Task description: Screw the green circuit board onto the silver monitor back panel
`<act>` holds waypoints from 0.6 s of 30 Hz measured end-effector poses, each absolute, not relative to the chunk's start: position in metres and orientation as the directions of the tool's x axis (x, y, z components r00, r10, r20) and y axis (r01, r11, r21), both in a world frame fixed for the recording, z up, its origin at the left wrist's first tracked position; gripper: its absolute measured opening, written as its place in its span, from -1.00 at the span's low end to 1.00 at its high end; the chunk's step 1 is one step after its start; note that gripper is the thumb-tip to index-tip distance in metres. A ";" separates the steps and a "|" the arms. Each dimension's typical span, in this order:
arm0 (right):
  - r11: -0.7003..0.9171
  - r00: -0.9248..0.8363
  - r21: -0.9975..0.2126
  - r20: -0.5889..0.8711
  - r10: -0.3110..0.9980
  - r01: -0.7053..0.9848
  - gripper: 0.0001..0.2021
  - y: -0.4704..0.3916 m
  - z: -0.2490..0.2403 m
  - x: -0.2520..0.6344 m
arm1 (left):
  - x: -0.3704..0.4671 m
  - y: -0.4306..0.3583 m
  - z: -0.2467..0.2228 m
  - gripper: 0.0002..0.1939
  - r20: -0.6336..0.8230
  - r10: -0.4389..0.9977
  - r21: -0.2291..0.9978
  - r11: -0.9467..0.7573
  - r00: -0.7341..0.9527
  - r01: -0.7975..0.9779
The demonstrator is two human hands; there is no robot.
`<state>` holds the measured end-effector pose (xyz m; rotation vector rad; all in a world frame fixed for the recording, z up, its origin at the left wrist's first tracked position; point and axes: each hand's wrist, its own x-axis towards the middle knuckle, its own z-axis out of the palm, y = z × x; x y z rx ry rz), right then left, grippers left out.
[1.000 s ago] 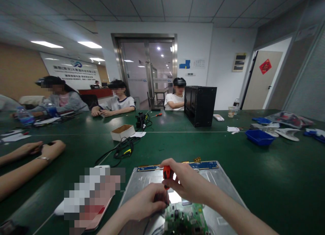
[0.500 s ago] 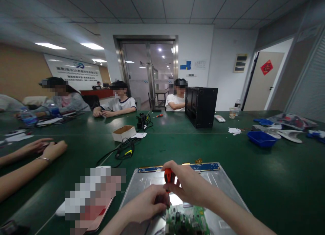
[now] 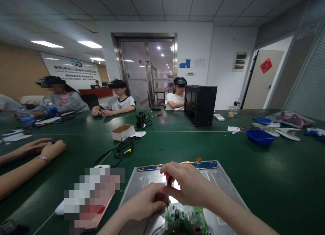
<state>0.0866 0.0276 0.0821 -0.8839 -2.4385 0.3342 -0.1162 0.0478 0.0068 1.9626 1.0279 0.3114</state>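
Observation:
A screwdriver [image 3: 169, 179] with a red and black handle stands nearly upright in my right hand [image 3: 189, 182], whose fingers are wrapped around the handle from above. My left hand [image 3: 148, 201] is closed low beside the screwdriver, at the edge of a green circuit board [image 3: 186, 218]. Its fingertips are partly hidden, and I cannot make out what they pinch. The screwdriver's tip is hidden too. Below both hands lies a flat silver metal panel [image 3: 228, 194], with a narrow blue circuit strip [image 3: 208, 165] along its far edge.
Left of the panel lie a pink phone-like slab [image 3: 101, 208] and black cables [image 3: 122, 148]. Farther back are a small open box [image 3: 123, 131], a black computer case [image 3: 201, 104] and a blue tray [image 3: 261, 136]. Another person's hands [image 3: 50, 150] rest at the left; several people sit around the table.
My right hand has shifted slightly around the screwdriver handle, now covering more of it. My left hand stays almost in place. The whole view has moved a little.

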 end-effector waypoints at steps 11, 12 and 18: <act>0.762 -0.662 -0.392 0.384 0.644 0.515 -0.60 0.025 0.085 0.088 | -0.120 0.055 -0.006 -0.82 -0.192 0.725 0.777 -0.300 0.662 0.554; 0.761 -0.658 -0.382 0.385 0.647 0.524 -0.59 0.025 0.084 0.087 | -0.120 0.055 -0.006 -0.82 -0.191 0.724 0.778 -0.300 0.662 0.552; 0.752 -0.656 -0.311 0.369 0.659 0.581 -0.71 0.025 0.084 0.084 | -0.118 0.054 -0.001 -0.83 -0.193 0.735 0.802 -0.264 0.650 0.536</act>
